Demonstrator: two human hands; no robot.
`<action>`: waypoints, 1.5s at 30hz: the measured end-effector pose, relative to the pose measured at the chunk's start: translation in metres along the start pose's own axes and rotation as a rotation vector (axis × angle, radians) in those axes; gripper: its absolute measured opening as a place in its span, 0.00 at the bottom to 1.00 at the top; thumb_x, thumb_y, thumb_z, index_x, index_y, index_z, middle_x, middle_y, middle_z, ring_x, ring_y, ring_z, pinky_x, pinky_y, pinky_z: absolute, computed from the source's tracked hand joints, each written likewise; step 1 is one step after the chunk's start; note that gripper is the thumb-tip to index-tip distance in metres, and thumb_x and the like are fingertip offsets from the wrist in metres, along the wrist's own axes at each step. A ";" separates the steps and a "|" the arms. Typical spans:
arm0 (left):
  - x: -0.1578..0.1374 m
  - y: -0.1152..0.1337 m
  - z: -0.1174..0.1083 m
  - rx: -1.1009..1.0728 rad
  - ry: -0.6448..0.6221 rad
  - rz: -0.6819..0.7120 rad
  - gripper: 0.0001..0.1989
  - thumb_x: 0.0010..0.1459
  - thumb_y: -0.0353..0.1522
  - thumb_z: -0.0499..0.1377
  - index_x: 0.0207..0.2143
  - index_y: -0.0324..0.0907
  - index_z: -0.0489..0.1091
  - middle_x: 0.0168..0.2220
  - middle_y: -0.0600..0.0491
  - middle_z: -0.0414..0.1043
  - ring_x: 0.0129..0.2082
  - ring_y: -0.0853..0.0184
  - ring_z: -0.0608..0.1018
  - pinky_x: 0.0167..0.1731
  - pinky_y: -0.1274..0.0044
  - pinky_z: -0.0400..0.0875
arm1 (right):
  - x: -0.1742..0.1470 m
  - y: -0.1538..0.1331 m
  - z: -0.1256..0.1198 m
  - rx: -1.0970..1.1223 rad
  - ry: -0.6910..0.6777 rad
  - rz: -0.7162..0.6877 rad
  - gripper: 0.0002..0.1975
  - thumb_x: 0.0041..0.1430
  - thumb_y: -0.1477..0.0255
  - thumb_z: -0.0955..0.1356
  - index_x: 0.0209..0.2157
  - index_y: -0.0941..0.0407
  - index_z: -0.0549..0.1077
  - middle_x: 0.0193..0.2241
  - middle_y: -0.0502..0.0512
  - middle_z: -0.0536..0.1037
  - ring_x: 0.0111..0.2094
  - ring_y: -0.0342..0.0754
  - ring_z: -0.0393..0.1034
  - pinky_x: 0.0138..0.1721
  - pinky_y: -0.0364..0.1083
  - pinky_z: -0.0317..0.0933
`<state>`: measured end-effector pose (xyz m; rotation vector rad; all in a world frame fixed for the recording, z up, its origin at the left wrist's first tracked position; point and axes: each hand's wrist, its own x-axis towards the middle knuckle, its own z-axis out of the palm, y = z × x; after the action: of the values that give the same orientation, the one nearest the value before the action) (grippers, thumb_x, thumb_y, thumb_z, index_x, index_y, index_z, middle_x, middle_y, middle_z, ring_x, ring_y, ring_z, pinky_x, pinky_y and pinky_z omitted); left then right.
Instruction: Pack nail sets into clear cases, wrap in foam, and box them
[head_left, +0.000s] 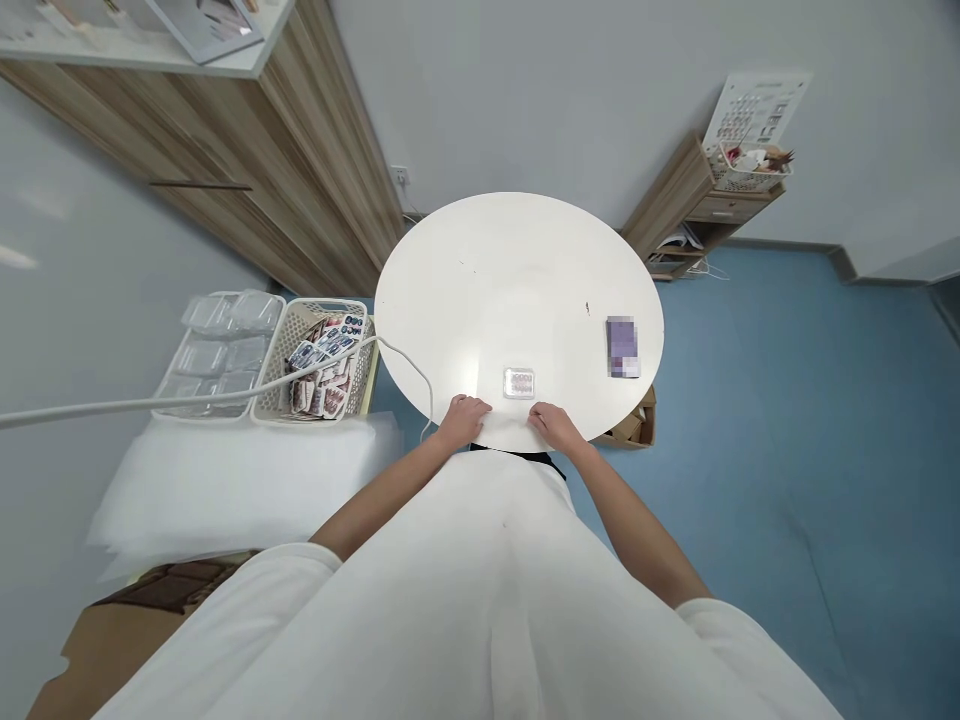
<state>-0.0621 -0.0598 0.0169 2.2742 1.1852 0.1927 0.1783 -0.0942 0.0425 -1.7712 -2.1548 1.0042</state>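
Note:
A small clear plastic box (519, 383) with rows of pinkish pieces inside lies flat near the front edge of the white oval table (517, 250). My left hand (463, 420) rests at the table's front edge, left of the box, with its fingers curled together. To the right of the box, my right hand (553, 425) has its fingers pinched, pointing inward. Both hands are just below the box and apart from it. A faint, see-through patch shows on the table between them; whether the fingers grip anything thin cannot be made out.
A blurred purple item (622, 347) lies on the table's right side. A white cable (315, 368) crosses to the left edge. Left are a basket of printed cards (326, 365), a basket of clear trays (214, 350) and white sheeting (232, 490). A cardboard box (637, 425) stands below right.

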 end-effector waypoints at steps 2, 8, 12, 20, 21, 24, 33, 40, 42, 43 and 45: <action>0.002 -0.002 0.001 -0.050 0.023 -0.034 0.20 0.45 0.22 0.49 0.40 0.44 0.69 0.41 0.50 0.72 0.43 0.61 0.71 0.50 0.66 0.56 | -0.006 0.004 -0.001 0.014 0.041 -0.013 0.15 0.56 0.62 0.62 0.43 0.55 0.66 0.42 0.55 0.72 0.43 0.50 0.66 0.44 0.50 0.58; 0.012 -0.006 -0.002 -0.242 0.064 -0.136 0.19 0.46 0.24 0.50 0.40 0.44 0.70 0.40 0.52 0.74 0.41 0.62 0.74 0.46 0.69 0.63 | -0.013 0.023 -0.006 -0.006 0.066 -0.069 0.26 0.49 0.61 0.68 0.49 0.54 0.63 0.51 0.59 0.66 0.52 0.55 0.60 0.51 0.54 0.54; 0.019 -0.007 -0.006 -0.385 0.115 -0.257 0.15 0.50 0.29 0.52 0.41 0.45 0.69 0.37 0.53 0.74 0.34 0.65 0.75 0.39 0.73 0.67 | -0.001 0.031 -0.009 0.116 0.132 0.060 0.11 0.59 0.65 0.58 0.37 0.54 0.68 0.40 0.56 0.73 0.41 0.49 0.68 0.42 0.48 0.61; 0.052 -0.011 -0.011 -0.491 0.243 -0.566 0.18 0.51 0.35 0.56 0.46 0.41 0.65 0.26 0.55 0.70 0.28 0.68 0.72 0.33 0.75 0.67 | 0.037 0.035 -0.016 0.162 0.161 0.331 0.14 0.58 0.61 0.57 0.23 0.53 0.61 0.22 0.49 0.69 0.24 0.45 0.62 0.25 0.43 0.55; 0.055 -0.011 -0.011 -0.472 0.240 -0.585 0.19 0.51 0.34 0.55 0.46 0.41 0.64 0.27 0.55 0.70 0.28 0.68 0.73 0.33 0.75 0.66 | 0.040 0.035 -0.015 0.166 0.162 0.362 0.14 0.58 0.62 0.58 0.23 0.53 0.61 0.23 0.49 0.70 0.24 0.44 0.62 0.24 0.43 0.54; 0.060 -0.010 -0.010 -0.377 0.205 -0.607 0.18 0.52 0.34 0.54 0.47 0.42 0.63 0.27 0.54 0.70 0.29 0.66 0.72 0.33 0.74 0.66 | 0.045 0.033 -0.011 0.126 0.166 0.452 0.12 0.58 0.62 0.58 0.26 0.53 0.64 0.25 0.51 0.72 0.25 0.45 0.64 0.24 0.43 0.53; 0.062 0.001 -0.005 -0.074 0.226 -0.477 0.25 0.53 0.32 0.53 0.55 0.42 0.59 0.44 0.44 0.69 0.48 0.54 0.67 0.49 0.65 0.55 | 0.045 0.033 0.008 -0.045 0.307 0.394 0.18 0.59 0.63 0.57 0.49 0.55 0.62 0.40 0.60 0.72 0.38 0.53 0.67 0.35 0.50 0.59; 0.069 0.000 -0.005 -0.187 0.060 -0.143 0.23 0.54 0.24 0.46 0.49 0.50 0.66 0.57 0.51 0.60 0.59 0.59 0.57 0.55 0.63 0.44 | 0.051 0.030 0.011 -0.149 0.251 0.074 0.16 0.60 0.77 0.55 0.43 0.52 0.68 0.55 0.58 0.64 0.57 0.54 0.53 0.54 0.57 0.42; 0.072 -0.001 -0.006 -0.183 0.007 -0.062 0.23 0.52 0.22 0.47 0.47 0.50 0.67 0.57 0.51 0.61 0.59 0.60 0.57 0.56 0.62 0.43 | 0.053 0.027 0.007 -0.144 0.171 -0.008 0.18 0.59 0.80 0.54 0.43 0.50 0.68 0.56 0.54 0.63 0.59 0.51 0.51 0.56 0.57 0.40; 0.074 0.000 -0.007 -0.173 0.004 -0.031 0.23 0.51 0.22 0.47 0.47 0.50 0.67 0.56 0.51 0.62 0.59 0.59 0.57 0.56 0.61 0.43 | 0.053 0.026 0.005 -0.146 0.146 -0.042 0.18 0.58 0.81 0.55 0.43 0.51 0.68 0.57 0.54 0.63 0.60 0.51 0.50 0.56 0.57 0.40; 0.077 0.001 -0.011 -0.157 0.014 0.030 0.22 0.49 0.23 0.50 0.46 0.48 0.67 0.55 0.49 0.63 0.59 0.57 0.59 0.56 0.61 0.42 | 0.053 0.024 0.000 -0.155 0.110 -0.104 0.17 0.56 0.81 0.57 0.44 0.52 0.67 0.57 0.56 0.62 0.60 0.52 0.50 0.56 0.57 0.40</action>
<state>-0.0195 0.0047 0.0167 2.1573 1.1035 0.3026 0.1833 -0.0435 0.0138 -1.7134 -2.2827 0.7163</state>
